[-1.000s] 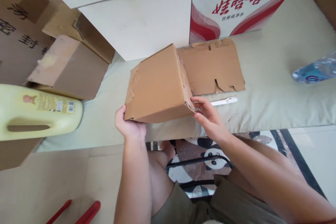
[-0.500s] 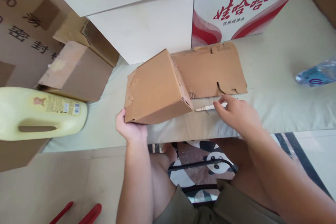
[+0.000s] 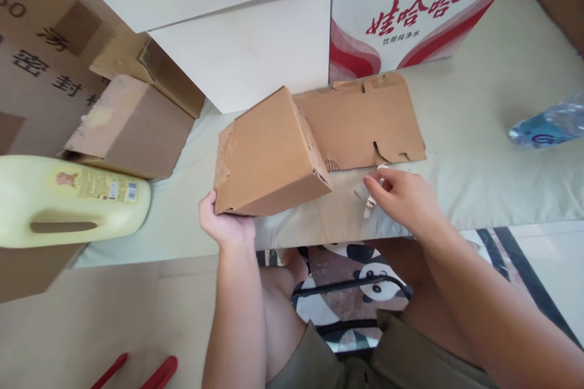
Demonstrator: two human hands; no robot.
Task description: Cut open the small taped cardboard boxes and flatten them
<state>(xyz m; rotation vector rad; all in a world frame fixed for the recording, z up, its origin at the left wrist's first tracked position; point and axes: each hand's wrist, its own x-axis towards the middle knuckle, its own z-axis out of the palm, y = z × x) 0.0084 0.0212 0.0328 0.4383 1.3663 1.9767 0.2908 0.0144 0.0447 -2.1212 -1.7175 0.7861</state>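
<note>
Left hand point(image 3: 227, 228) gripping tilted cardboard box point(image 3: 269, 155) at its lower corner | right hand point(image 3: 404, 197), wrist bent, pinching white utility knife point(image 3: 370, 203) beside box, flattened cardboard point(image 3: 365, 118) lying just beyond its knuckles

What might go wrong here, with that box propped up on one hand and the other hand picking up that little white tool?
The brown box is tilted, held only at its near corner by the left hand; it might tip or slide off the table edge. The right hand is closed on a small white tool; if it is a cutter, the left hand's fingers lie close to the box and may be nicked. Its grip looks loose, so the tool may drop.
</note>
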